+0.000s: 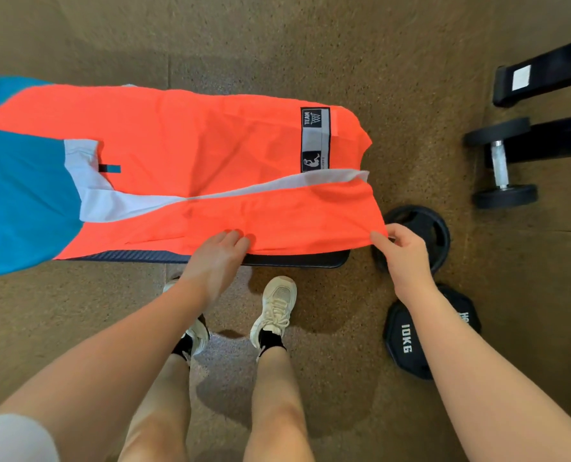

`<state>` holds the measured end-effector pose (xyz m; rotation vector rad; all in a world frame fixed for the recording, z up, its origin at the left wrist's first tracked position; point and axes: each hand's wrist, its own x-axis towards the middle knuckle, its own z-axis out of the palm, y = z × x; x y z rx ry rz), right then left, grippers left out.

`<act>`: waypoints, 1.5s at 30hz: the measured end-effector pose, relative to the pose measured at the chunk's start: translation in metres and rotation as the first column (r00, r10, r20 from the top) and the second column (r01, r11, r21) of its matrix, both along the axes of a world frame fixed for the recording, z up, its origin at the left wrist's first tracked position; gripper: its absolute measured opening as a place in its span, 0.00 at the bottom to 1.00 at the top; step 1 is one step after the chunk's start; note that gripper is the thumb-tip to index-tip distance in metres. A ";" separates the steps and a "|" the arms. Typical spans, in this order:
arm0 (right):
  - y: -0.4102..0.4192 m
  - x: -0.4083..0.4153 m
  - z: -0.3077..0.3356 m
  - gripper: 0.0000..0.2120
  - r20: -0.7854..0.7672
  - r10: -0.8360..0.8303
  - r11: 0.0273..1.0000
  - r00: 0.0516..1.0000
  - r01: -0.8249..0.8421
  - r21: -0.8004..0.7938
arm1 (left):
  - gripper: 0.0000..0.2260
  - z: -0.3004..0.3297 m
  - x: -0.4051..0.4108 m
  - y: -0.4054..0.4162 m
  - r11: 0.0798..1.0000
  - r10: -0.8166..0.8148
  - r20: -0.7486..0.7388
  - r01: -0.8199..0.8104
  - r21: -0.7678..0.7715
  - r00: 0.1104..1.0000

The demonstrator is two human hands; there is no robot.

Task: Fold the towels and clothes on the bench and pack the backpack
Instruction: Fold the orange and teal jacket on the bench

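A: Orange shorts (191, 141) — we see them spread flat over the table (297, 260), a blue garment (21, 195) at their left end.

B: We pinch the near hem with the left hand (217, 258), fingers (236, 240) curled on the cloth; the right hand (405, 258) grasps the corner past the table's end.

A: Beyond, we see a weight plate (424, 228) and a dumbbell (500, 161) on the floor.

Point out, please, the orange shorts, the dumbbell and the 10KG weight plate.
orange shorts (211, 135), head view, middle of the far leg.
dumbbell (499, 163), head view, its metal handle.
10KG weight plate (405, 340), head view, beside its printed marking.
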<state>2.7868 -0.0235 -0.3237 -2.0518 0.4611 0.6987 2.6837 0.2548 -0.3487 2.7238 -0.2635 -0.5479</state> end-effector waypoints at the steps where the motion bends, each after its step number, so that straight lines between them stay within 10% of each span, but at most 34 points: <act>1: -0.007 -0.002 0.002 0.03 -0.017 0.008 1.000 1.000 -0.008 0.001 | 0.14 0.005 0.001 -0.001 0.999 -0.033 0.027 0.033 0.001 0.999; 7: -0.010 -0.014 0.002 0.16 -0.221 0.298 0.821 0.928 -0.368 -0.437 | 0.11 0.022 -0.010 0.004 0.977 -0.202 -0.011 0.201 -0.064 0.979; 12: 0.080 -0.007 0.013 0.14 0.105 0.676 0.692 0.729 -0.580 -0.429 | 0.16 0.024 0.002 0.036 0.868 0.485 -0.192 -0.497 -0.019 0.853; 22: 0.181 0.001 -0.013 0.10 -0.101 0.895 0.346 0.435 -0.818 -0.459 | 0.18 0.018 0.019 0.132 0.935 0.323 -0.238 -0.269 0.232 0.916; 27: 0.176 0.001 -0.010 0.08 -0.086 0.819 0.427 0.568 -0.701 -0.571 | 0.08 0.031 0.027 0.148 0.892 0.376 -0.132 -0.319 0.319 0.917; 30: 0.187 -0.008 -0.007 0.13 0.019 0.801 0.472 0.599 -0.611 -0.635 | 0.17 0.028 0.019 0.152 0.808 0.576 -0.031 -0.564 0.168 0.817; 39: 0.291 -0.093 -0.006 0.12 0.225 0.972 0.173 0.072 -0.865 -0.471 | 0.24 0.012 -0.106 0.189 0.202 0.979 -0.015 -0.976 0.085 0.202; 42: 0.321 -0.104 -0.008 0.16 0.059 0.990 0.142 0.130 -0.857 -0.496 | 0.26 0.012 -0.125 0.205 0.039 0.998 -0.057 -0.991 0.132 0.031; 45: 0.336 -0.107 -0.012 0.17 -0.026 0.978 0.150 0.209 -0.778 -0.610 | 0.17 0.000 -0.134 0.229 0.057 0.986 -0.164 -0.994 0.095 0.041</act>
